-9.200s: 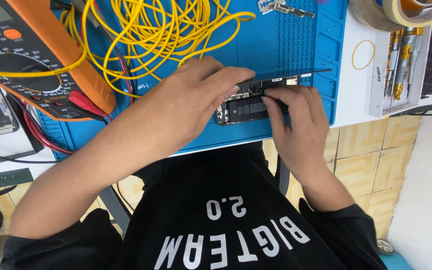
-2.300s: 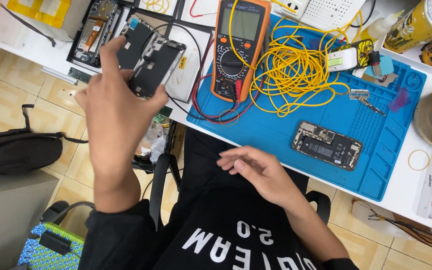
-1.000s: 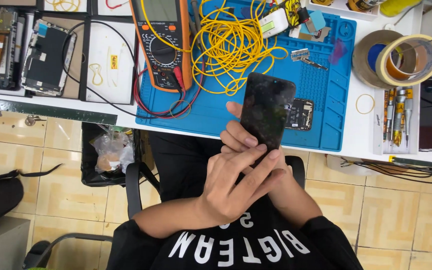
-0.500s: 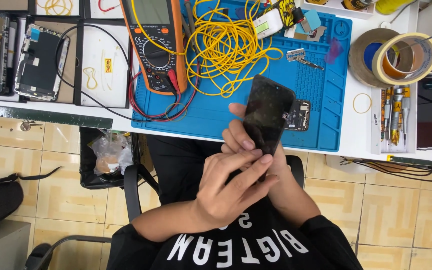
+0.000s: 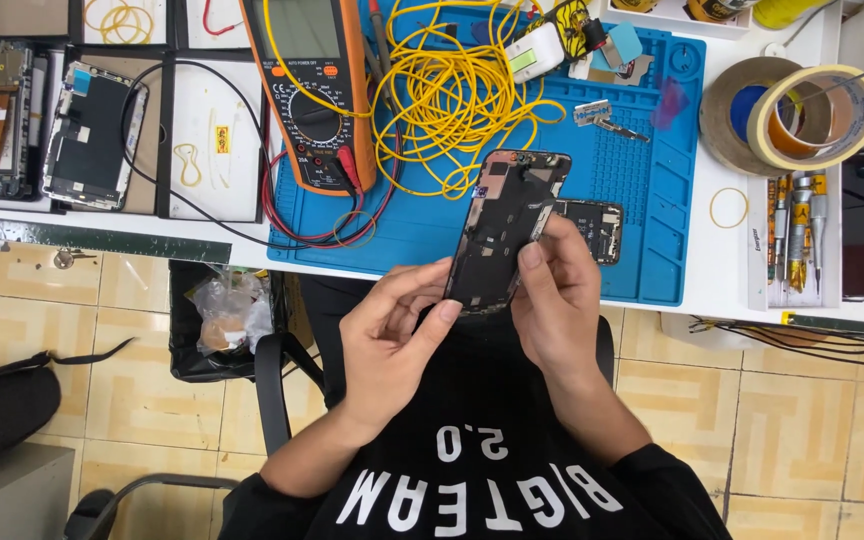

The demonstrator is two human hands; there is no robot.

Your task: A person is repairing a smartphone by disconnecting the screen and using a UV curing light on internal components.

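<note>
Two hands met over the lap, just below the bench edge, and between them sat a dark phone screen panel point(image 5: 505, 228), back side up, tilted so its top end leaned over the blue work mat point(image 5: 642, 200). Left hand point(image 5: 392, 335) cupped the lower end from beneath, fingers curled, thumb pressed against the panel's left edge near the bottom corner. Right hand point(image 5: 557, 300) gripped the right edge, fingers wrapped behind, thumb laid flat on the metal backing about halfway up. Both hands closed on it, neither spread. Panel off the bench entirely, held in the air.

On the mat, just behind the right hand's knuckles, lay an opened phone body point(image 5: 592, 225), partly hidden by the panel. Further back, a tangle of yellow wire point(image 5: 452, 100) sprawled across the mat, and an orange multimeter point(image 5: 317, 90) sat at the mat's left end with red and black leads looped in front of it. Off to the left, black trays held another screen panel point(image 5: 92, 135) and some rubber bands. Right of the mat stood two rolls of tape point(image 5: 792, 110), leaning together, with a rack of screwdrivers point(image 5: 797, 235) near them. Under the bench, a black bin with a plastic bag point(image 5: 227, 315) stood beside the chair.
</note>
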